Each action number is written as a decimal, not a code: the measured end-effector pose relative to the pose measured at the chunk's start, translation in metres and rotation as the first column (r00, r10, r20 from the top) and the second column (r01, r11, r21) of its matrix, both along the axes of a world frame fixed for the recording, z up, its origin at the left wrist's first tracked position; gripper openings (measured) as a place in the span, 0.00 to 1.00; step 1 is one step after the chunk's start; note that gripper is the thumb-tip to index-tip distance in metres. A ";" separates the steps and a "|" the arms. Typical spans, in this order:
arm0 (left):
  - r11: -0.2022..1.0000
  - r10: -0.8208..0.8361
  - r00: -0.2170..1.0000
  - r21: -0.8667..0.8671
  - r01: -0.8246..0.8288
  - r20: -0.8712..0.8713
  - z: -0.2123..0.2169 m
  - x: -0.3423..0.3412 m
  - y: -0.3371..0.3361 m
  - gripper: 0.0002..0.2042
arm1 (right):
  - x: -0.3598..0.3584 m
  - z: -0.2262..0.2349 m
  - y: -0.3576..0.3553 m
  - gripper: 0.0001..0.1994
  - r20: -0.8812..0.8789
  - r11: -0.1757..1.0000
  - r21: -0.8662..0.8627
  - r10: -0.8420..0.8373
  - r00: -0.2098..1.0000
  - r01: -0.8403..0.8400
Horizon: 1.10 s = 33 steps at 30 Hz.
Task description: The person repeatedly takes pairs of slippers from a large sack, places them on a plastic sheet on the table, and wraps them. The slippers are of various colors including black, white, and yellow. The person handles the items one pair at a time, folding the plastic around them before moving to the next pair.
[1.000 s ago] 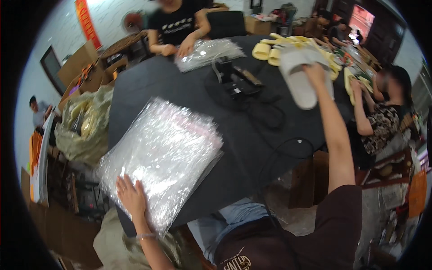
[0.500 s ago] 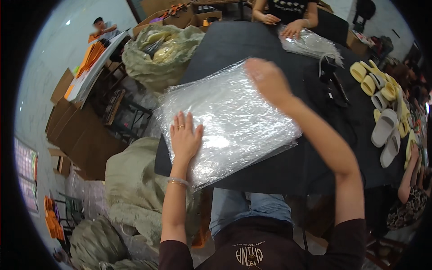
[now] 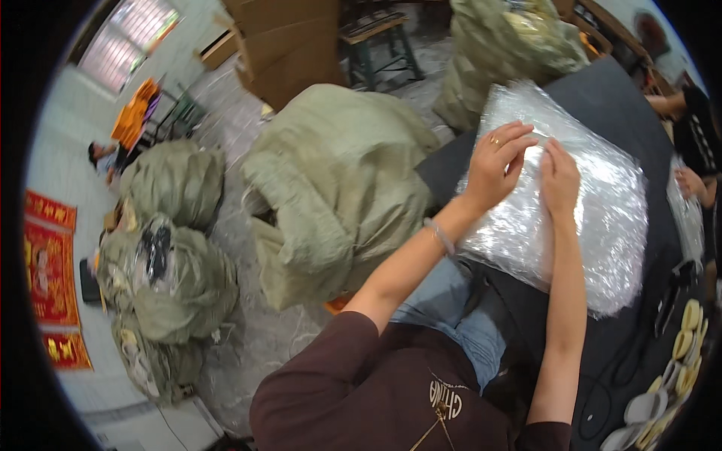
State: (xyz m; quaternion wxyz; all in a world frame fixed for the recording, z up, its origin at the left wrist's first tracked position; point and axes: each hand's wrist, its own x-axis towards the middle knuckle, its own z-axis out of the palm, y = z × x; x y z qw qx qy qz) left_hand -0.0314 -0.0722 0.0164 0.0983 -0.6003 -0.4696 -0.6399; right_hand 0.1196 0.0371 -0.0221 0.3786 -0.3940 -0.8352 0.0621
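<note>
A stack of clear, crinkled plastic sheets or bags [image 3: 602, 203] lies on the black-covered table [image 3: 598, 90], shining in the light. Over its left half is my left hand [image 3: 498, 164], with a ring and a bracelet; its fingers are bent a little and the thumb stands apart. Beside it, my right hand [image 3: 560, 179] is laid on the stack with fingers stretched out. The fingertips of both hands are close together. I see nothing held in either hand, though the undersides of the fingers are hidden.
Large green woven sacks [image 3: 338, 180] stand on the floor left of the table. Yellow and white slippers [image 3: 681, 346] line the lower right. At the right edge a co-worker's hand [image 3: 692, 184] touches more clear plastic [image 3: 686, 218]. A cardboard box [image 3: 289, 49] and stool [image 3: 376, 34] stand behind.
The view has swung left. My right hand has come from the stack's far edge to beside my left hand. My left hand has moved from the near left part toward the middle.
</note>
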 end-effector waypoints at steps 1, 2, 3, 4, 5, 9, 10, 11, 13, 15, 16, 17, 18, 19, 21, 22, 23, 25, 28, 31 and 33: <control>1.000 0.019 0.995 0.012 -0.020 0.095 0.006 -0.004 -0.024 0.15 | -0.002 0.006 -0.005 0.14 0.038 1.000 -0.012 -0.019 0.999 0.019; 0.998 0.066 0.988 0.010 -0.068 0.139 0.003 -0.010 -0.049 0.15 | -0.004 0.007 -0.004 0.14 0.039 1.000 -0.022 -0.012 0.999 0.012; 0.995 0.099 0.978 0.006 -0.101 0.185 0.001 -0.016 -0.075 0.14 | -0.003 0.005 -0.003 0.14 0.042 0.999 -0.032 -0.019 0.999 0.021; 0.978 0.209 0.967 -0.025 -0.207 0.148 -0.003 -0.025 -0.104 0.14 | -0.002 0.005 -0.003 0.14 0.052 0.999 -0.041 -0.017 0.999 0.019; 0.952 0.307 0.946 -0.045 -0.304 0.106 -0.009 -0.037 -0.131 0.13 | -0.001 0.006 -0.002 0.14 0.059 0.999 -0.045 -0.024 0.998 0.026; 0.603 0.774 0.633 -0.346 -0.719 0.035 -0.050 -0.124 -0.230 0.12 | -0.001 0.003 0.002 0.14 0.075 0.999 -0.031 -0.028 0.997 0.031; 0.577 0.808 0.569 -0.403 -0.711 0.154 -0.068 -0.155 -0.253 0.11 | -0.002 0.003 0.001 0.15 0.079 0.999 -0.033 -0.025 0.997 0.028; 0.556 0.830 0.490 -0.460 -0.692 0.266 -0.089 -0.191 -0.277 0.11 | -0.003 0.004 0.000 0.15 0.084 0.999 -0.036 -0.024 0.996 0.027; 0.550 0.810 0.181 -0.616 -0.564 0.557 -0.154 -0.268 -0.341 0.17 | -0.011 0.007 0.000 0.15 0.088 0.999 -0.040 0.016 0.996 -0.012; 0.594 0.804 0.128 -0.782 -0.187 0.580 -0.132 -0.275 -0.321 0.24 | -0.004 0.003 0.002 0.15 0.098 0.999 -0.032 -0.012 0.995 0.016; 0.581 0.809 0.102 -0.814 0.016 0.580 -0.122 -0.278 -0.311 0.27 | -0.003 0.002 0.003 0.16 0.086 0.999 -0.047 -0.019 0.996 0.023; 0.612 0.786 0.094 -0.791 0.025 0.611 -0.125 -0.277 -0.305 0.29 | -0.002 0.002 0.002 0.16 0.082 0.998 -0.065 -0.013 0.997 0.018; 0.641 0.763 0.085 -0.767 0.034 0.641 -0.129 -0.274 -0.297 0.32 | -0.001 0.001 0.001 0.16 0.078 0.996 -0.083 -0.007 0.997 0.013; 0.668 0.739 0.075 -0.743 0.043 0.669 -0.133 -0.274 -0.291 0.34 | 0.000 0.000 0.001 0.16 0.001 0.990 -0.139 0.004 1.000 -0.003; 0.816 0.569 0.079 -0.574 0.071 0.819 -0.134 -0.276 -0.275 0.26 | -0.001 0.005 0.001 0.16 -0.151 0.971 -0.234 0.011 0.989 -0.046; 0.891 0.447 0.030 -0.448 0.069 0.894 -0.134 -0.277 -0.262 0.24 | 0.000 0.008 0.001 0.16 -0.217 0.954 -0.296 -0.017 0.976 -0.049; 0.948 0.315 -0.021 -0.313 0.060 0.949 -0.130 -0.276 -0.248 0.22 | 0.000 0.011 0.000 0.16 -0.279 0.933 -0.356 -0.048 0.959 -0.057; 0.978 0.205 0.113 -0.207 0.004 0.972 -0.113 -0.276 -0.217 0.16 | 0.003 0.012 0.001 0.16 -0.298 0.919 -0.389 -0.051 0.953 -0.073; 0.996 0.000 0.262 -0.023 0.085 0.965 -0.038 -0.232 -0.159 0.13 | 0.011 0.003 0.007 0.15 -0.064 0.968 -0.246 0.021 0.998 -0.036; 0.983 -0.016 0.418 -0.062 0.174 0.908 0.024 -0.180 -0.108 0.12 | 0.005 0.010 0.008 0.13 0.093 0.996 -0.084 0.037 0.995 -0.029; 0.951 0.095 0.599 -0.249 0.181 0.795 0.032 -0.171 -0.069 0.13 | -0.001 0.020 0.005 0.13 0.125 1.000 -0.024 -0.006 0.992 0.009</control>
